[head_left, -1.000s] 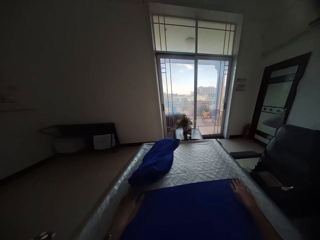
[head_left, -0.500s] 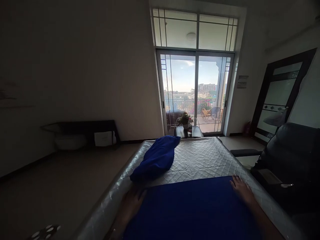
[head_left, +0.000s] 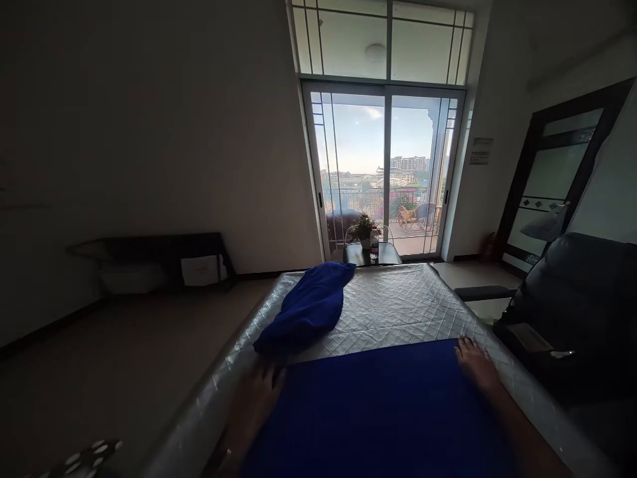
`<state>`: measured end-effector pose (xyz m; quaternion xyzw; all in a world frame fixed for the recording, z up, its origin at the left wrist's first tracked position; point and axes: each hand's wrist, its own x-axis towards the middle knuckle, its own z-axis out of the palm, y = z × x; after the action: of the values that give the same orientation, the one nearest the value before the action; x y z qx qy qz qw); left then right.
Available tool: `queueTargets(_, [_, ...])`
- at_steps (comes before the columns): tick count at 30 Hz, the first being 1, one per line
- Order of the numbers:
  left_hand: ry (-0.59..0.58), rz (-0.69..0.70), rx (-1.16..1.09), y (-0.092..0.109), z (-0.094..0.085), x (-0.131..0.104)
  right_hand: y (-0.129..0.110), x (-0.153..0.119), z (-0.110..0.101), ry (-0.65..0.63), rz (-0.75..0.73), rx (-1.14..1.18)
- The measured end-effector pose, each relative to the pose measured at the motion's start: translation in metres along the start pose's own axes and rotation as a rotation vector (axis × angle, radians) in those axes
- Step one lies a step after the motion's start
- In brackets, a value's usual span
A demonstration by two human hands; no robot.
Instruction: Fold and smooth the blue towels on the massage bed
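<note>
A dark blue cloth [head_left: 378, 405] lies spread flat over the near part of a table with a silver quilted cover [head_left: 398, 299]. At the cloth's far left corner rests my left hand [head_left: 261, 392], dim in shadow, its fingers apart. My right hand [head_left: 476, 362] lies on the far right corner, fingers stretched out flat over the cloth's edge. A second piece of blue cloth [head_left: 311, 305] lies bunched on the cover just beyond my left hand.
Past the table's far end stands a small dark table [head_left: 351, 254] with a potted plant [head_left: 364, 229] and a bottle [head_left: 374, 244]. A black armchair [head_left: 582, 305] is close on the right. Glass sliding doors [head_left: 385, 172] fill the far wall; a low dark bench [head_left: 164, 249] stands left.
My view has tipped slightly down and turned a little right, so the room sits higher in it. Both hands stay at the corners of the spread cloth, which looks the same.
</note>
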<state>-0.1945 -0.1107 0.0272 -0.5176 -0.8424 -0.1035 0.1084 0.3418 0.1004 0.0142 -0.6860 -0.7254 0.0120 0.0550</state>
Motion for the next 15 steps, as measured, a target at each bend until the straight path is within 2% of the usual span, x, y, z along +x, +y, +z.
queueTargets(2, [0.035, -0.005, -0.054, 0.016, -0.007, -0.004, -0.016, -0.007, -0.005, 0.014, -0.051, -0.004])
queueTargets(4, [0.016, 0.082, -0.144, 0.041, -0.01, -0.012, -0.043, -0.022, -0.008, 0.029, -0.166, 0.025])
queueTargets(8, [-0.093, 0.369, -0.266, 0.116, -0.002, -0.031, -0.121, -0.067, -0.01, -0.013, -0.566, 0.228])
queueTargets(10, [-0.14, 0.478, -0.304, 0.153, 0.006, -0.037, -0.157, -0.086, -0.009, -0.065, -0.693, 0.299])
queueTargets(12, [-0.166, 0.526, -0.326, 0.182, 0.013, -0.039, -0.182, -0.097, -0.007, -0.085, -0.749, 0.321])
queueTargets(15, [-0.177, 0.517, -0.336, 0.203, 0.022, -0.038, -0.199, -0.101, -0.003, -0.065, -0.717, 0.299])
